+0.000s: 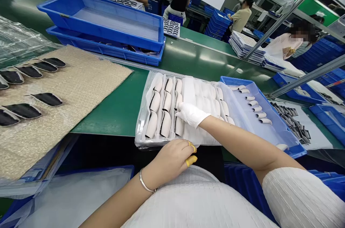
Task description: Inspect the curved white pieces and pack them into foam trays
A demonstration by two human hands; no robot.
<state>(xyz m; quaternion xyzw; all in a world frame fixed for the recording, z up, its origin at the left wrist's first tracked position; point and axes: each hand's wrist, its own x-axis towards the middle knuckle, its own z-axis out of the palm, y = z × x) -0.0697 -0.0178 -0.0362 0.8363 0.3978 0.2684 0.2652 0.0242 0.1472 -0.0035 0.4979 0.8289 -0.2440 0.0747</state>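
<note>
A clear plastic tray [138,132] in front of me holds rows of curved pale pieces [154,101] with dark edges. Thin white sheet [191,89] covers its right-hand columns. My right hand [192,114], in a white glove, reaches into the tray with its fingers closed at the third column. Its fingertips touch the pieces there; what lies between them is hidden. My left hand [175,154], with yellow finger covers, is at the tray's front edge by the sheet. Its fingers are curled together, and whatever they hold is hidden.
Right of the tray, a blue bin [295,150] holds more curved pieces on film. Two stacked blue bins [113,16] stand behind on the green table [105,118]. A tan mat [81,84] with black curved pieces lies left. Other people work across the table.
</note>
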